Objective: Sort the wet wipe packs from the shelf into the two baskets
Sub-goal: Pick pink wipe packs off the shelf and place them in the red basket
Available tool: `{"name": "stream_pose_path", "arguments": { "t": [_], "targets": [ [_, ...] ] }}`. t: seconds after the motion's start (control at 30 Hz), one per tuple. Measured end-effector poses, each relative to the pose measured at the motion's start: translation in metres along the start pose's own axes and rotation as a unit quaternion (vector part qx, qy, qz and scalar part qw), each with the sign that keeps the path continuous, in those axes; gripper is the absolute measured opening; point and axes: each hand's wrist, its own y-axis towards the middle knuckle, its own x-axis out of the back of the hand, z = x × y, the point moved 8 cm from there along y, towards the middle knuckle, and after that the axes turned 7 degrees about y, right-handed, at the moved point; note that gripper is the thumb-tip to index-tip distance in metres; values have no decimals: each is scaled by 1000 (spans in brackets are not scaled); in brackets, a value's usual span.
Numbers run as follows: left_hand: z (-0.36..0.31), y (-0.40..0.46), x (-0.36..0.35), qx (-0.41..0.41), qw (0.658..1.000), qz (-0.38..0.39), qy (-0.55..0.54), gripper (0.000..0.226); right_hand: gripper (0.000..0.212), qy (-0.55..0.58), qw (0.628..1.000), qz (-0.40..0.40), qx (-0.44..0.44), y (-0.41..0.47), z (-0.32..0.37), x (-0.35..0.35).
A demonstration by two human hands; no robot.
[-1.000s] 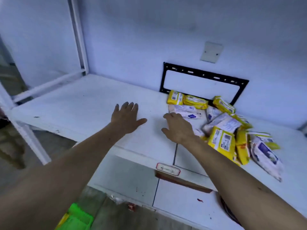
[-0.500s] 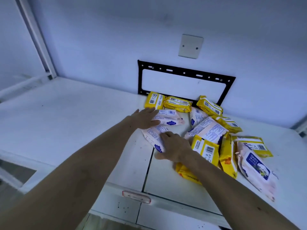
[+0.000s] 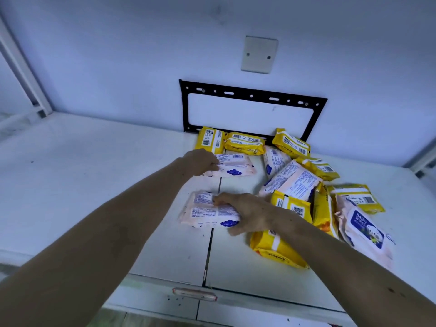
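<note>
Since half a second ago, both hands have closed on pink packs: left hand grips the far pack, right hand the near pack, both flat on the shelf. Each is best lifted straight up (film looks slippery); baskets unseen.

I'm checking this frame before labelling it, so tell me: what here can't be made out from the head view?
- The two baskets: outside the head view, so no sorting target shows.
- Yellow pack at the front: partly covered by the right forearm.
- Right hand on the near pink pack: palm side hidden by the hand's back.
- Left hand on the far pink pack: fingertips hidden.
- Label print: too small to read.
</note>
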Motion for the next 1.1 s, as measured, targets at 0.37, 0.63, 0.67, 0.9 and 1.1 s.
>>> {"name": "stream_pose_path", "arguments": {
  "t": [0.37, 0.63, 0.67, 0.9, 1.1],
  "targets": [
    [98, -69, -6, 196, 857, -2, -477, 34, 29, 158, 978, -130, 34, -1, 3, 44],
    [116, -84, -22, 250, 820, -15, -515, 58, 40, 240, 945, -106, -193, 11, -42, 44],
    [116, -81, -21, 261, 824, -25, -503, 58, 43, 218, 947, -120, -203, 11, -41, 48],
    [119, -66, -16, 272, 871, -47, -406, 62, 67, 118, 967, -60, -216, 12, -29, 37],
    [133, -81, -40, 295, 813, -9, -502, 36, 59, 226, 939, -94, -242, 17, -43, 34]
  ]
}}
